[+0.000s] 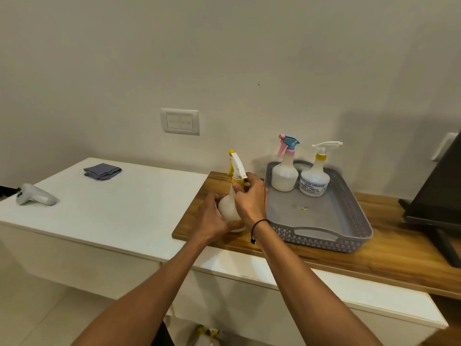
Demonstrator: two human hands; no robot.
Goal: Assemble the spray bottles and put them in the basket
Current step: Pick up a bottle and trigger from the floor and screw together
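While two finished bottles (298, 174) stand in the basket (349, 221), I grip the third bottle (228, 208) on the tabletop (374, 255) with my left hand (212, 218), my right hand (250, 198) clamped on its yellow collar (237, 180).

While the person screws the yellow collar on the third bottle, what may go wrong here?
1. The bottle stands close to the wooden board's left edge; a slip of the left hand might tip it off.
2. If the right hand leaves the yellow collar crooked, the head may sit loose.
3. The two bottles in the basket could be knocked over.
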